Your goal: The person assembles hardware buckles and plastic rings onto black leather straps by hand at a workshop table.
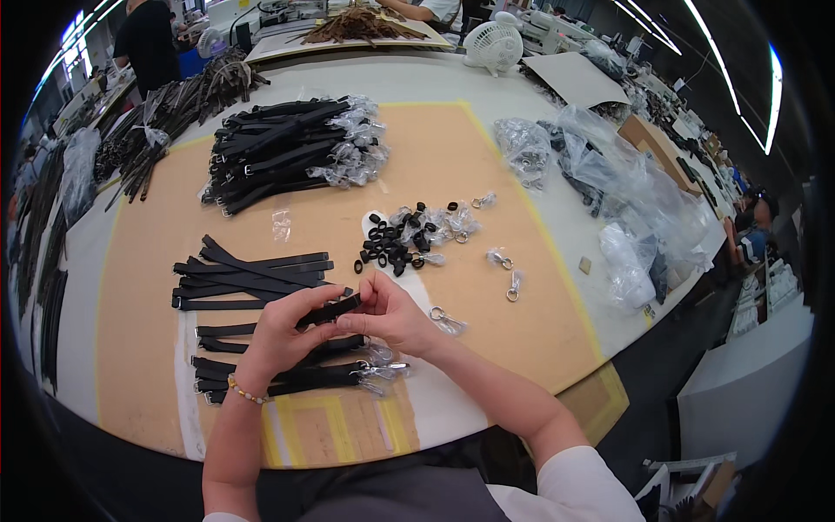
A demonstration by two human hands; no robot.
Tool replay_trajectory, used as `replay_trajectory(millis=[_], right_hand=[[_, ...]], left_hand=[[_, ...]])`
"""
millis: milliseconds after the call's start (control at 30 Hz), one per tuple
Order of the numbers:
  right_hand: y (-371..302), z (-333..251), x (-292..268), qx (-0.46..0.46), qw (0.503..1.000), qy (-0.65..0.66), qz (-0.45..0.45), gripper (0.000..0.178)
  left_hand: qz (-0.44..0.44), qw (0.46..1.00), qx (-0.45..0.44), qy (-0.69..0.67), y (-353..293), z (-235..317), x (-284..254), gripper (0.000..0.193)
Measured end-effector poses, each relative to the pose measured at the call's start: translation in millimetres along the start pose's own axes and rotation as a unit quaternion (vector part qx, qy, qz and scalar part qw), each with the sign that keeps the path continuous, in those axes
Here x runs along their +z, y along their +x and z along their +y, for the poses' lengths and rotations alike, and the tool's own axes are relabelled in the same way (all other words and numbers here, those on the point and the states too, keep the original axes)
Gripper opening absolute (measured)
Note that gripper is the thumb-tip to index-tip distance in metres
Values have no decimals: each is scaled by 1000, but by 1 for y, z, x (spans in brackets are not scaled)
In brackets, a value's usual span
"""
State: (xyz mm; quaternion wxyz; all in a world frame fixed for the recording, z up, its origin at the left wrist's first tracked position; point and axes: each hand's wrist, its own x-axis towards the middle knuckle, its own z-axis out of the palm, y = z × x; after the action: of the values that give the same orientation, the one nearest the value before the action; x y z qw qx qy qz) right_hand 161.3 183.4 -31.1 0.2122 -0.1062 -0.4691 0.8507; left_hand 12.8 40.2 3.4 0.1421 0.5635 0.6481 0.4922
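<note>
A black strap [330, 311] is held over the near middle of the table, its end between my two hands. My left hand [291, 331], with a beaded bracelet on its wrist, is closed around the strap. From the other side, my right hand [393, 315] pinches the end, and the fingers hide what else may be there. Several black straps with buckles [252, 278] lie just beyond my left hand. Under my hands are straps with plastic-wrapped metal clasps [374, 370]. Small black loops [396, 248] are heaped beyond my right hand.
Wrapped metal rings and clasps [448, 322] are scattered right of my hands. A large stack of black straps [278, 148] lies farther back. Clear plastic bags [622, 200] cover the right side. A white fan [494, 46] stands at the far edge. Other people work beyond.
</note>
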Motion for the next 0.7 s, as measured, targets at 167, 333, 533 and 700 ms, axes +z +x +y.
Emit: replay_trajectory(millis=[167, 333, 533, 700], right_hand=[[-11, -103, -31, 114, 810, -574, -32, 47], [-20, -104, -40, 258, 626, -736, 1, 32], [-9, -72, -34, 165, 687, -704, -65, 21], [-7, -51, -31, 135, 932, -325, -85, 16]], left_hand=[[-49, 998, 26, -20, 0, -11, -10, 31], [-59, 994, -37, -80, -2, -9, -14, 23], [-83, 983, -86, -141, -6, -15, -17, 22], [-50, 982, -102, -149, -7, -17, -16, 27]])
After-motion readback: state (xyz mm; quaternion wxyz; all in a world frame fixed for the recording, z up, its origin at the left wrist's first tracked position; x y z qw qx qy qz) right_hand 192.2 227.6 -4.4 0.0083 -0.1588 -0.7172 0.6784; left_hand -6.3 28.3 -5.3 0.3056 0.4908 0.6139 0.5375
